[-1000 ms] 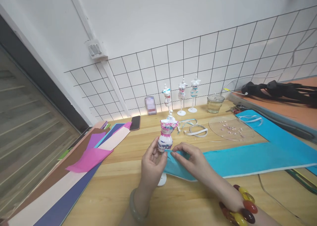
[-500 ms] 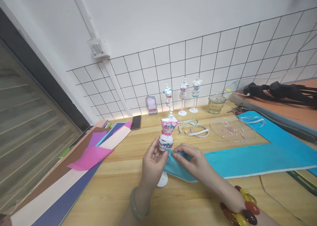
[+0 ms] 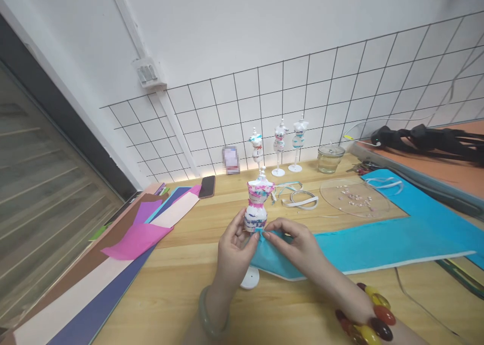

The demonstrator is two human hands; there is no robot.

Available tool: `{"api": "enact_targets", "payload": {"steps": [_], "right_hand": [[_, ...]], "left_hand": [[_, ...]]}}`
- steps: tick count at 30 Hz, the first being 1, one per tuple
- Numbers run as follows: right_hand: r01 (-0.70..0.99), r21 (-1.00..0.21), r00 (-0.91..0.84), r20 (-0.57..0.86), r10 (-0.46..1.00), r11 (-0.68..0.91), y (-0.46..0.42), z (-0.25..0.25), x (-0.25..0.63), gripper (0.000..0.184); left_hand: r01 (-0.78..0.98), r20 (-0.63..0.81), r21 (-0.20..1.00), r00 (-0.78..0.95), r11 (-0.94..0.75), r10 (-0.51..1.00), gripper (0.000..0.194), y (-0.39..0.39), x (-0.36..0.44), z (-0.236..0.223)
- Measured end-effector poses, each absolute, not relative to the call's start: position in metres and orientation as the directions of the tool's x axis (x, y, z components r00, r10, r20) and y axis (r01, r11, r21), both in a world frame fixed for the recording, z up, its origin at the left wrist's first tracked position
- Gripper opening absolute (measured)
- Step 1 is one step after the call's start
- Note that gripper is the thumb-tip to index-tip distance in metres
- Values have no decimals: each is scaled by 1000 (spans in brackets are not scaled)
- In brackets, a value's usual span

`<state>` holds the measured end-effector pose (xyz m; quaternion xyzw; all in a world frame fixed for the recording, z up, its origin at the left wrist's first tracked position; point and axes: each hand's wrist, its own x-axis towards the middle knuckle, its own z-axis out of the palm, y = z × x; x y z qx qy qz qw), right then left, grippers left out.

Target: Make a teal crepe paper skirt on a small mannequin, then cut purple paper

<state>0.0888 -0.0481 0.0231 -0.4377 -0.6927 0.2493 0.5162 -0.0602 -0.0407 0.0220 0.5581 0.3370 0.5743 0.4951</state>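
Note:
A small white mannequin (image 3: 256, 213) with pink, teal and purple marks stands upright between my hands, its round base (image 3: 250, 278) partly covered. My left hand (image 3: 236, 244) is wrapped around its lower end, the thumb pressing the gathered edge of a blue fabric strip (image 3: 359, 244) against the hip. With thumb and forefinger, my right hand (image 3: 293, 241) pinches the same gathered edge just to the right. From there the strip spreads rightward over the table, its lower border white. Some left fingers are hidden behind the mannequin.
Three similar mannequins (image 3: 279, 146) stand at the back beside a glass of liquid (image 3: 330, 159). A clear round plate (image 3: 355, 197) holds small beads. Coiled ribbons (image 3: 300, 199) lie behind my right hand. Coloured sheets (image 3: 139, 241) and a phone (image 3: 207, 186) are at left.
The mannequin has shifted slightly right and its base shows a little lower. A small fold of blue fabric now stands up between my thumbs at the hip. Both hands keep their grip.

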Motion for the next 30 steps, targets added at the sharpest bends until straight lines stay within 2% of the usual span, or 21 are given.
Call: {"api": "enact_targets", "payload": {"steps": [15,30], "right_hand": [[341,-823,-37,472,881,455,-48,24,88,10],[343,-809,-66,487,871,478,-47,20,88,13]], "left_hand": [[-260,317,927,150,-271,937,55,-41,-60,23],[-308,276,924,128,-226,953,52,-40,-62,25]]}}
